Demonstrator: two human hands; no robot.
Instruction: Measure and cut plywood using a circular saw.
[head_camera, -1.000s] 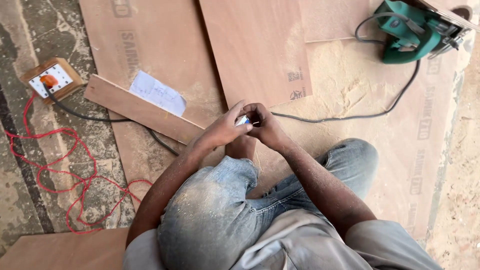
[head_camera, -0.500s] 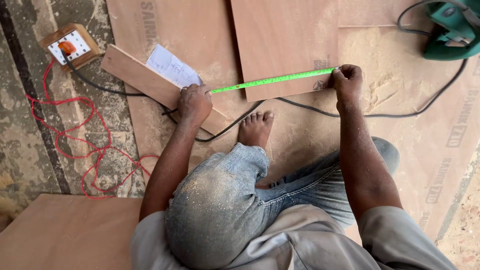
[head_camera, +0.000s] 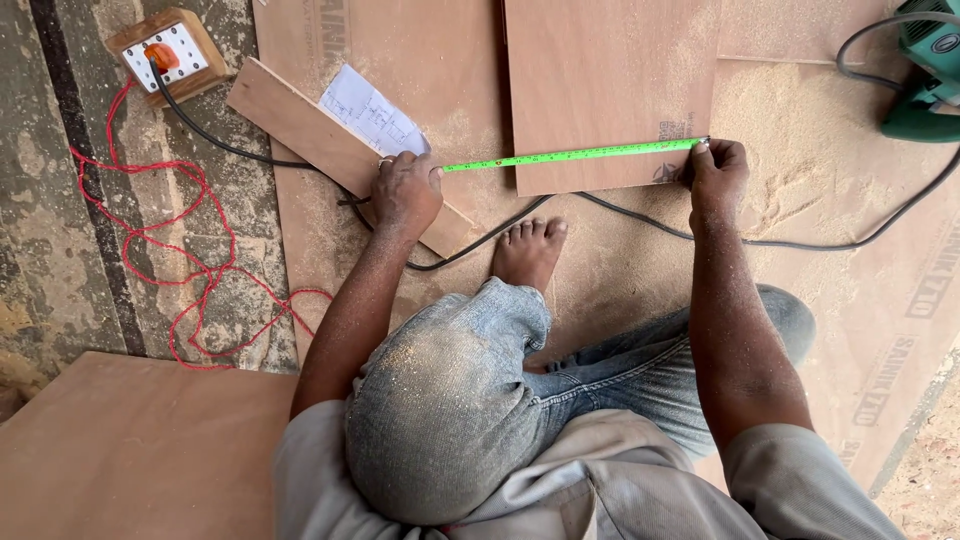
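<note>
Our hands, together a second ago, now stretch the green tape measure (head_camera: 570, 155) across the plywood panel (head_camera: 610, 80): left hand (head_camera: 405, 192) grips the case, right hand (head_camera: 716, 170) pins its tip

Tape case: hidden inside left hand (head_camera: 405, 192); only the green blade (head_camera: 570, 155) visible.
Blade tip: covered by right hand (head_camera: 717, 172) fingers.
Saw (head_camera: 925, 75): cut off by right and top edges; green body only in part.
Board (head_camera: 610, 90): top cut off by upper edge.
Paper (head_camera: 372, 112): markings too small to tell.
Cable (head_camera: 800, 242): passes under the board; far end out of frame.
Panel (head_camera: 130, 440): cut off by bottom and left edges.
Right foot: hidden under leg.
</note>
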